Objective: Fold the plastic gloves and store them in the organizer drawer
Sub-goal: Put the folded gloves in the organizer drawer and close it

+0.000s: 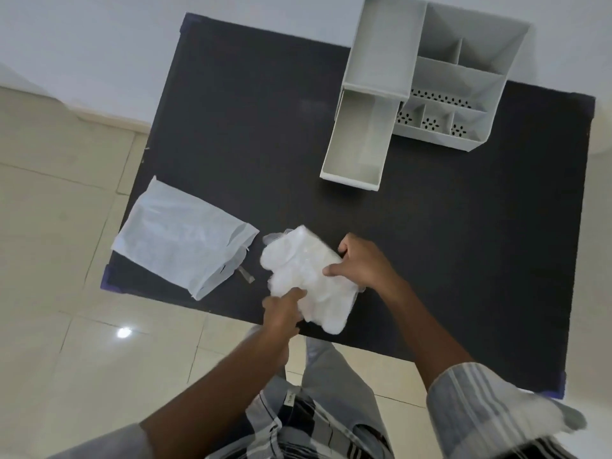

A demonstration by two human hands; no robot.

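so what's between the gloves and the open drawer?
Nothing: in the head view only bare black table lies between the gloves, held by both hands, and the open drawer.

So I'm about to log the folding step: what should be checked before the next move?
1. Both hands on gloves: ok, left hand and right hand hold the stack.
2. Drawer pulled open: ok.
3. Drawer has room: ok, it looks empty.
4. Path to drawer clear: ok, bare table between.
5. Bag out of the way: ok, lying to the left.
6. Stack folded: cannot tell.
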